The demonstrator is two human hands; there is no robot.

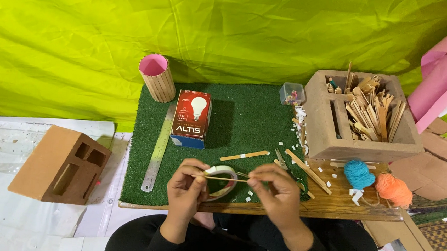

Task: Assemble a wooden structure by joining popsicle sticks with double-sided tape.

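Note:
My left hand (186, 187) grips a roll of pale tape (223, 179) and pinches one end of a thin wooden stick (226, 179) held level across the roll. The other end of that stick is pinched by my right hand (275, 189). Both hands hover over the near edge of a green turf mat (244, 127) on a wooden board (333, 206). A flat wooden stick with tape bits (244, 155) lies on the mat just beyond my hands. Small scissors (281, 160) lie near my right hand.
A steel ruler (159, 148), a red and white bulb box (191, 118) and a pink-lined stick cup (157, 77) stand at left. A hollow brick (363, 119) full of wooden sticks sits at right. Blue yarn (359, 174), orange yarn (393, 189), another brick (63, 164).

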